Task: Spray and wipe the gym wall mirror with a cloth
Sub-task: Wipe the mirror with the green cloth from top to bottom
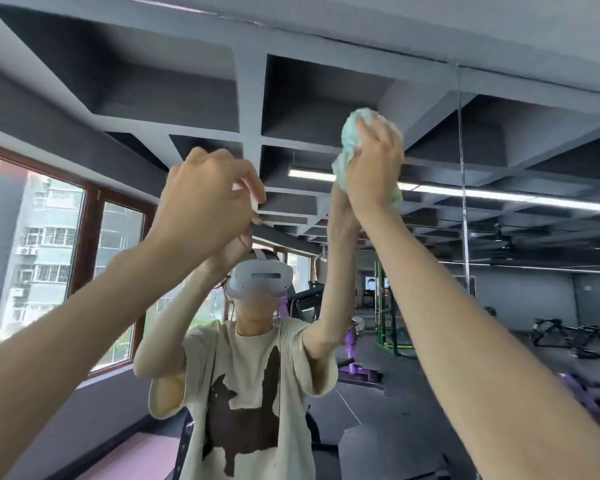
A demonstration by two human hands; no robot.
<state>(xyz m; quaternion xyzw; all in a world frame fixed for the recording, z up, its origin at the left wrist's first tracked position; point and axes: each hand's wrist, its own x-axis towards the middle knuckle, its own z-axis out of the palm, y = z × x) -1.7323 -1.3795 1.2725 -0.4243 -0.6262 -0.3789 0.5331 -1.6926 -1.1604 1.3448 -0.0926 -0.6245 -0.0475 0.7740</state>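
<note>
Pale green cloth (352,133), bunched up, sits high on the mirror (534,220) with the right grip (374,161) wrapped round it, fingers curled over the wad and pressing it to the glass above head height. The left grip (205,199) is up too, near it and a little lower, fingers curled toward the thumb, but whether it pinches anything I cannot tell. In the glass the person's reflection shows a white headset (260,278) and a cream T-shirt (243,393), with a purple gym machine (355,368) behind and a window (49,237) at the left.
</note>
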